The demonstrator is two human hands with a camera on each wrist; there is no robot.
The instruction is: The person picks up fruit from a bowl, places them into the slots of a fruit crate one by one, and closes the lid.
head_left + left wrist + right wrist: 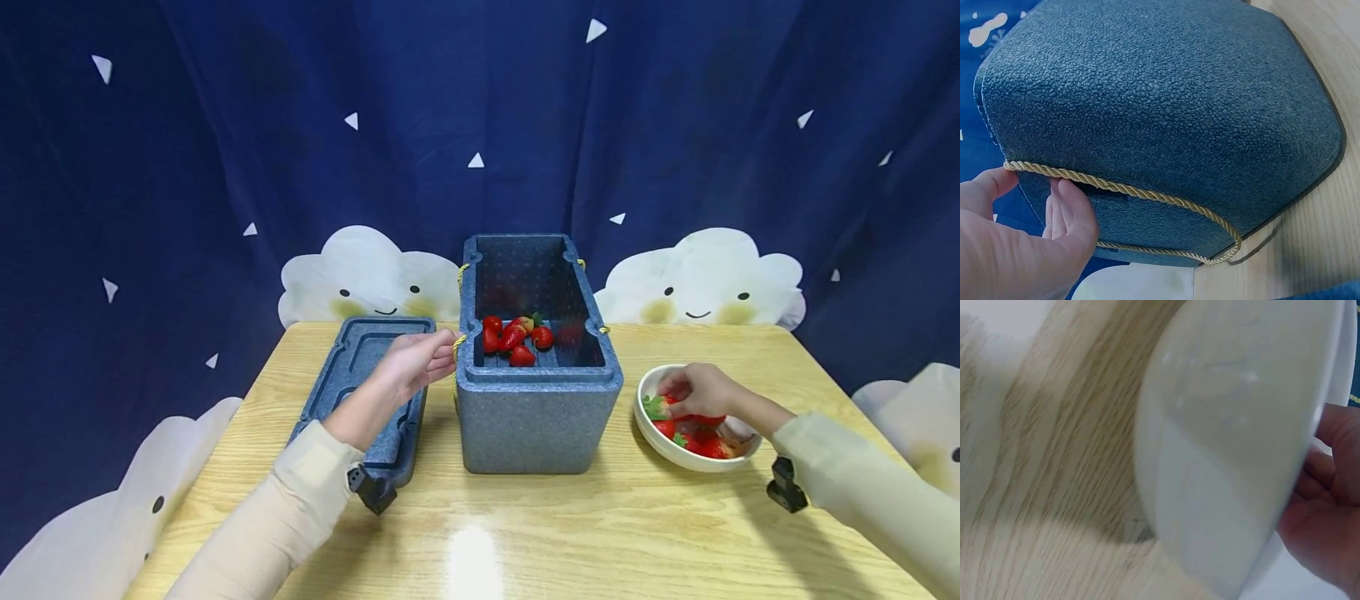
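A grey-blue foam box (536, 423) stands upright without a lid, several red strawberries (522, 356) lying on its floor. My left hand (422, 360) touches the box's left side near the rim. In the left wrist view its fingers (1075, 212) lie against the twisted yellow cord (1175, 200) on that side. At the right, my right hand (701, 392) reaches down into a white bowl (675, 452) of strawberries (708, 446). Its fingertips are at a leafy strawberry (655, 407); whether they pinch it is hidden. The bowl wall covers part of this hand in the right wrist view.
The box's grey-blue lid (345, 354) lies flat on the wooden table (525, 533), left of the box and partly under my left forearm. Behind the table hangs a dark blue curtain (420, 75) with white triangles and clouds.
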